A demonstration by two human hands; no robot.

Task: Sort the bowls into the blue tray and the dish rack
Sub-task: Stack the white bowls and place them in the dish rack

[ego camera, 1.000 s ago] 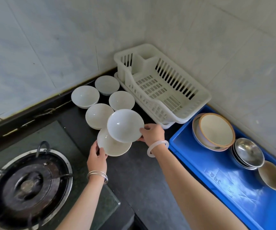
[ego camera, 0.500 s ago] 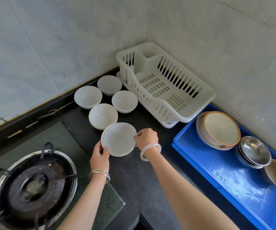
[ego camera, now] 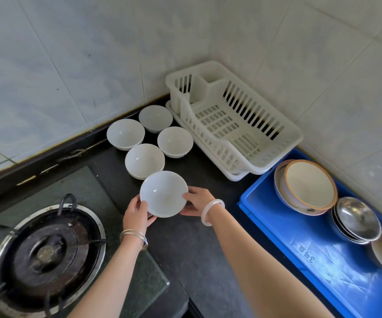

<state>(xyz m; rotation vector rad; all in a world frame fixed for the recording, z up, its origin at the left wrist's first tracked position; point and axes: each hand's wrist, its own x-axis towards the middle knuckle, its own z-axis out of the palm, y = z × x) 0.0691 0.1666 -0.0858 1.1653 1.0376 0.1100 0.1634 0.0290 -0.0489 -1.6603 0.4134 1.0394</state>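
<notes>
Both hands grip one white bowl (ego camera: 163, 193) by its rim over the dark table (ego camera: 185, 249) — left hand (ego camera: 137, 214) curled on the near-left edge, right hand (ego camera: 196, 200) pinching the right. Advised: keep it level, carry it far-right, and lower it into the empty dish rack (ego camera: 291, 143) — clear of the four bowls (ego camera: 144, 160) behind. The blue tray (ego camera: 323, 267) holds other bowls.

I see gas burner (ego camera: 46, 251) lower left on glass stove top (ego camera: 148, 271), dark countertop (ego camera: 185, 249), tiled walls (ego camera: 70, 53) meeting in corner.
</notes>
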